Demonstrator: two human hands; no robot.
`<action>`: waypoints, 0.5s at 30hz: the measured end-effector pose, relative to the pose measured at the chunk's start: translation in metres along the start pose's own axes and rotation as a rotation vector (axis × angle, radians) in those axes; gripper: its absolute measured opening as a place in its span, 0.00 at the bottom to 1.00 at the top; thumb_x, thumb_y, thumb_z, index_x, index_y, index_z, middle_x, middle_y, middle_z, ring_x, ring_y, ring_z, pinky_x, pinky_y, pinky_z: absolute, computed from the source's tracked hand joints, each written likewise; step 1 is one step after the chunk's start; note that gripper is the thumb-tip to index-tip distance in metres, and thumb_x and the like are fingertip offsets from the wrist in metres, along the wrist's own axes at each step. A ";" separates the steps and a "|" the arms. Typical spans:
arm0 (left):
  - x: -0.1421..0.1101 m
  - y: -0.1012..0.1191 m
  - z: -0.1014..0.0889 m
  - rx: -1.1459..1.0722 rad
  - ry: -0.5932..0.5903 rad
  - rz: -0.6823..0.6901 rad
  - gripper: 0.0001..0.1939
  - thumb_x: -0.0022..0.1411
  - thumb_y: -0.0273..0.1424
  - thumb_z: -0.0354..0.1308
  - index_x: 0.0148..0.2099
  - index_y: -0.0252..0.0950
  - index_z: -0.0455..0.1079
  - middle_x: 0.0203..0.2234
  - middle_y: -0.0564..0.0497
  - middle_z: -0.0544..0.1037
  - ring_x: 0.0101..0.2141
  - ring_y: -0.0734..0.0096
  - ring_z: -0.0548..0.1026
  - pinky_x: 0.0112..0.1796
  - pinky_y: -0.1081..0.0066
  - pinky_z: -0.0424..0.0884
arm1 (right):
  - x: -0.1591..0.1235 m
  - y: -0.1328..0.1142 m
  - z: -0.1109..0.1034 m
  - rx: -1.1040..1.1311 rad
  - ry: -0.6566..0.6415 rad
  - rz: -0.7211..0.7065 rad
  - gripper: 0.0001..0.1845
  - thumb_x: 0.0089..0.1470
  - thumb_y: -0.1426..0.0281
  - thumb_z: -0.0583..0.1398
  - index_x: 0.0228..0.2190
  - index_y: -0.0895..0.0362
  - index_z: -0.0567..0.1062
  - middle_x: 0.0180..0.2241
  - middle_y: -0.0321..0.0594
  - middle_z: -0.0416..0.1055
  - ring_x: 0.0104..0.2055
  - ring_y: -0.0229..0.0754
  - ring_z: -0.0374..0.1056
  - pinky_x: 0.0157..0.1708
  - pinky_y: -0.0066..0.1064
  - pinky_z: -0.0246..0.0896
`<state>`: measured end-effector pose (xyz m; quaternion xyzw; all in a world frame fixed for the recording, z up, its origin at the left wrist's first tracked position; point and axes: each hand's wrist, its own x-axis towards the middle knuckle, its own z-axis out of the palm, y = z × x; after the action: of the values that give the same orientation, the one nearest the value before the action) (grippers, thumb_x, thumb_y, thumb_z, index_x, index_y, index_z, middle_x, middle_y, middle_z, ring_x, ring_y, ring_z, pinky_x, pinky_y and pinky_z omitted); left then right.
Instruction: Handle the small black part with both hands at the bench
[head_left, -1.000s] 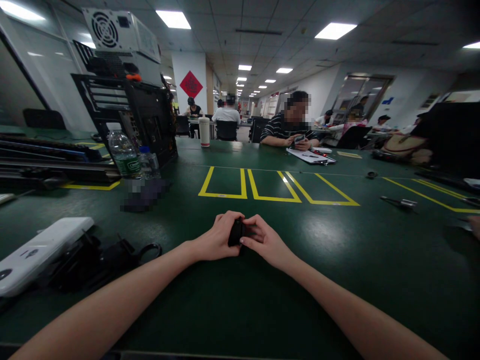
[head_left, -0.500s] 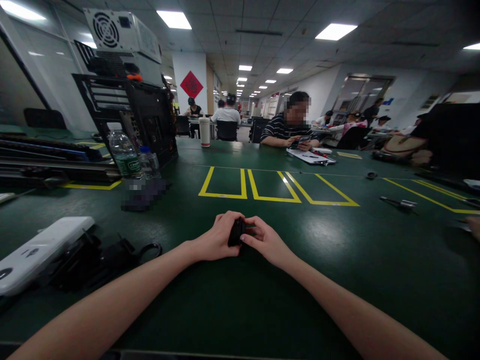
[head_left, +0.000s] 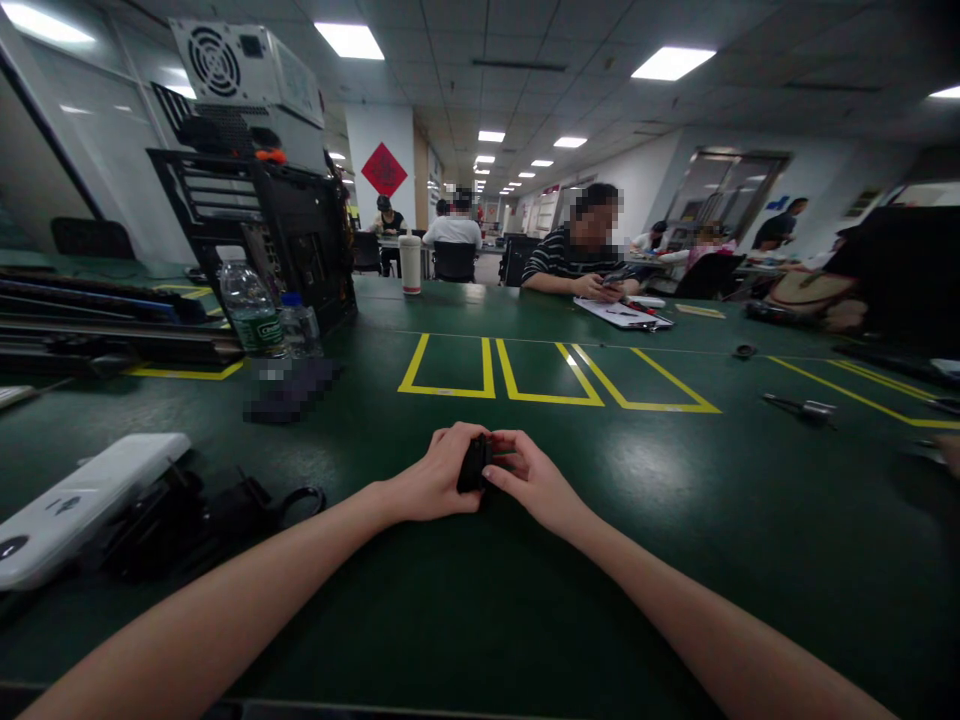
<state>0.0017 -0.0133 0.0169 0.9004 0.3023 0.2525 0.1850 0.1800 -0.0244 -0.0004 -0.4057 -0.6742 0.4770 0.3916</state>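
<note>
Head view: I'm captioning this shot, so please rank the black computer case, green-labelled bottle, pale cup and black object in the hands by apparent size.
1. Black computer case
2. Green-labelled bottle
3. Unsure: the pale cup and black object look similar; the latter is nearer the camera and partly hidden.

No word is readable. Far ahead of the left hand [head_left: 439, 475], a red diamond-shaped sign [head_left: 384, 171] on a white pillar [head_left: 358, 125] shows an illegible character. Ahead and to the left, the green label [head_left: 260, 331] of a clear plastic bottle [head_left: 243, 285] has blurred white letters. Left of this hand, a long white case [head_left: 94, 500] bears an unclear dark mark [head_left: 64, 504].
</note>
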 end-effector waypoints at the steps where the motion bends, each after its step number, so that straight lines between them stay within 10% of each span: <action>1: 0.000 0.002 -0.002 -0.002 -0.012 0.002 0.31 0.48 0.26 0.57 0.52 0.39 0.48 0.44 0.46 0.61 0.45 0.59 0.62 0.47 0.58 0.57 | 0.000 0.000 0.000 -0.005 -0.016 0.007 0.16 0.48 0.71 0.58 0.41 0.55 0.63 0.43 0.40 0.64 0.47 0.43 0.63 0.45 0.40 0.62; 15: -0.001 0.004 -0.007 -0.021 -0.035 0.006 0.30 0.49 0.26 0.57 0.53 0.38 0.48 0.45 0.45 0.61 0.45 0.61 0.62 0.47 0.58 0.58 | -0.004 -0.003 0.004 -0.053 0.012 -0.058 0.14 0.49 0.71 0.57 0.39 0.53 0.63 0.42 0.38 0.63 0.47 0.42 0.63 0.44 0.39 0.62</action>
<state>-0.0008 -0.0157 0.0238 0.9036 0.2936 0.2406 0.1986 0.1774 -0.0302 0.0010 -0.3993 -0.6958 0.4448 0.3983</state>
